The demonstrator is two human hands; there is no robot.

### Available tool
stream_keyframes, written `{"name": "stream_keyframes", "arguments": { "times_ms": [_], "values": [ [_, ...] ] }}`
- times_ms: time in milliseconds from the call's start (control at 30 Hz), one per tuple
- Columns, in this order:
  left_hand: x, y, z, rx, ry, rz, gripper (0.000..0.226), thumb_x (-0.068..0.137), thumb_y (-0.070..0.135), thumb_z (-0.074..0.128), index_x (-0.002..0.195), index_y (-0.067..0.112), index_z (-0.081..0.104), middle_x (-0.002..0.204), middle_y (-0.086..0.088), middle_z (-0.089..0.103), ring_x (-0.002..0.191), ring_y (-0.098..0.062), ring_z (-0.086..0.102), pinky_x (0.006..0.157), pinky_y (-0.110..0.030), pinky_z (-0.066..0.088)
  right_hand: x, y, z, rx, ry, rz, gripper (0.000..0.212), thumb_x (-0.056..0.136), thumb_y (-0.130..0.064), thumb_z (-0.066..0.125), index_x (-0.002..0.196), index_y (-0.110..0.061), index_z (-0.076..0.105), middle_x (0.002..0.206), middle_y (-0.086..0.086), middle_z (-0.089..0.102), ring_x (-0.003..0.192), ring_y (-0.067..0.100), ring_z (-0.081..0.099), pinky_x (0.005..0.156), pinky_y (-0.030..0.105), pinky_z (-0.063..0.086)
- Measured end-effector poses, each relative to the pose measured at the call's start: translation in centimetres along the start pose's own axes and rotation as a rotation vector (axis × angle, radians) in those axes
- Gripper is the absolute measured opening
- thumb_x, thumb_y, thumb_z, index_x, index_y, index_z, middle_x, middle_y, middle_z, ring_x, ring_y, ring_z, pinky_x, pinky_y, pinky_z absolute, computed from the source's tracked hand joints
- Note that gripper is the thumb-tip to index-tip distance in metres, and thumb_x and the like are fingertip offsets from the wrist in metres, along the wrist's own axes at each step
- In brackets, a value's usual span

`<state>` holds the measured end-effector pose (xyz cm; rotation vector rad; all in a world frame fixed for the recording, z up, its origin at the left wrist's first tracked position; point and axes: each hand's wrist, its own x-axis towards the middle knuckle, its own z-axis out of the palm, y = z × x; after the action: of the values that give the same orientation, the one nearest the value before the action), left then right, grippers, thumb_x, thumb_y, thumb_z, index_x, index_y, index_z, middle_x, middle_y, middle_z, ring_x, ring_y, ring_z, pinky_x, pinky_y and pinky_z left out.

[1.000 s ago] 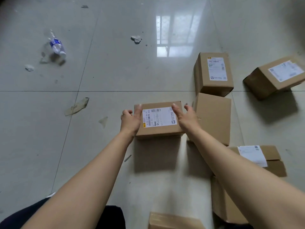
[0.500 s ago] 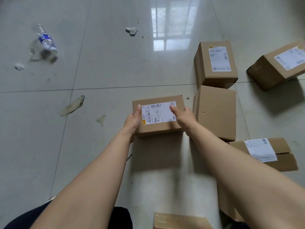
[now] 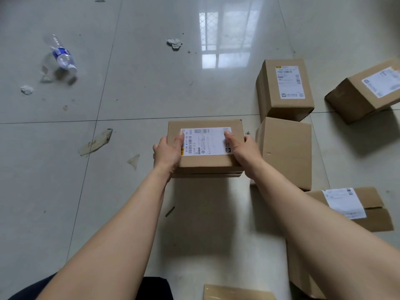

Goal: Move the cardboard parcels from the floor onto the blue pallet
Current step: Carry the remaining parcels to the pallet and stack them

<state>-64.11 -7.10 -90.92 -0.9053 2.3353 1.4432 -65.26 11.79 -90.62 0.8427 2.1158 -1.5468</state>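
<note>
A flat cardboard parcel [image 3: 205, 163] with a white shipping label lies in the middle of the floor. My left hand [image 3: 167, 153] grips its left side, thumb on the label. My right hand [image 3: 243, 151] grips its right side, thumb on the label too. More parcels lie to the right: a plain one [image 3: 285, 152] right beside it, a labelled one [image 3: 285, 87] behind that, a tilted one [image 3: 365, 89] at the far right, and a labelled one [image 3: 368, 211] under my right forearm. The blue pallet is not in view.
A plastic water bottle [image 3: 62, 58] lies on the tiled floor at the far left. Crumpled paper [image 3: 174, 43] and cardboard scraps [image 3: 96, 142] are scattered on the floor. Another parcel's edge [image 3: 236, 292] shows at the bottom. Dark trousers [image 3: 154, 287] are at the bottom edge.
My hands have closed from beside the parcel onto its two sides, thumbs coming over the label. The parcel now sits slightly nearer and higher in view.
</note>
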Motion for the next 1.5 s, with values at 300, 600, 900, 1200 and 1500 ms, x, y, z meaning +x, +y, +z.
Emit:
{"name": "stream_keyframes", "arguments": {
  "times_ms": [300, 600, 900, 1200, 1500],
  "values": [
    [-1.2, 5.5, -1.5, -0.092, -0.019, 0.146, 0.048, 0.09, 0.051, 0.055, 0.119, 0.013, 0.055, 0.11, 0.003, 0.063, 0.099, -0.016, 0.06, 0.081, -0.027, 0.044, -1.9, -4.3, -2.2, -0.007, 0.051, -0.165, 0.076, 0.082, -0.064, 0.054, 0.133, -0.007, 0.048, 0.133, 0.008, 0.054, 0.121, 0.026, 0.052, 0.103, 0.042, 0.041],
    [-7.6, 16.1, -5.9, -0.162, -0.003, 0.222, 0.035, 0.091, 0.046, 0.057, 0.112, 0.019, 0.052, 0.099, 0.008, 0.064, 0.091, -0.012, 0.063, 0.08, -0.032, 0.051, -8.6, -14.6, -8.7, -0.032, 0.109, -0.31, 0.053, 0.091, -0.055, 0.049, 0.116, -0.01, 0.057, 0.109, 0.001, 0.061, 0.101, 0.019, 0.057, 0.085, 0.031, 0.044],
    [-18.7, 31.1, -14.1, -0.159, 0.017, 0.255, 0.043, 0.09, 0.049, 0.057, 0.119, 0.017, 0.053, 0.105, 0.005, 0.065, 0.099, -0.015, 0.063, 0.084, -0.034, 0.052, -20.8, -28.7, -16.8, -0.039, 0.117, -0.307, 0.055, 0.09, -0.058, 0.048, 0.107, -0.007, 0.061, 0.103, 0.004, 0.065, 0.096, 0.022, 0.061, 0.077, 0.032, 0.046],
    [-31.7, 47.0, -22.9, -0.181, 0.048, 0.296, 0.066, 0.081, 0.062, 0.058, 0.128, 0.016, 0.048, 0.112, 0.0, 0.066, 0.102, -0.02, 0.064, 0.09, -0.047, 0.053, -35.4, -43.0, -26.0, 0.012, 0.136, -0.4, 0.039, 0.091, -0.054, 0.05, 0.093, -0.015, 0.057, 0.094, 0.002, 0.064, 0.09, 0.021, 0.063, 0.074, 0.036, 0.053],
    [-42.4, 57.8, -29.2, -0.23, 0.06, 0.432, 0.049, 0.089, 0.052, 0.057, 0.122, 0.016, 0.05, 0.107, -0.003, 0.067, 0.097, -0.021, 0.065, 0.087, -0.044, 0.055, -47.1, -52.5, -33.1, 0.039, 0.172, -0.523, 0.049, 0.091, -0.055, 0.049, 0.103, -0.008, 0.058, 0.097, 0.006, 0.066, 0.091, 0.024, 0.065, 0.08, 0.044, 0.056]
  ]
}}
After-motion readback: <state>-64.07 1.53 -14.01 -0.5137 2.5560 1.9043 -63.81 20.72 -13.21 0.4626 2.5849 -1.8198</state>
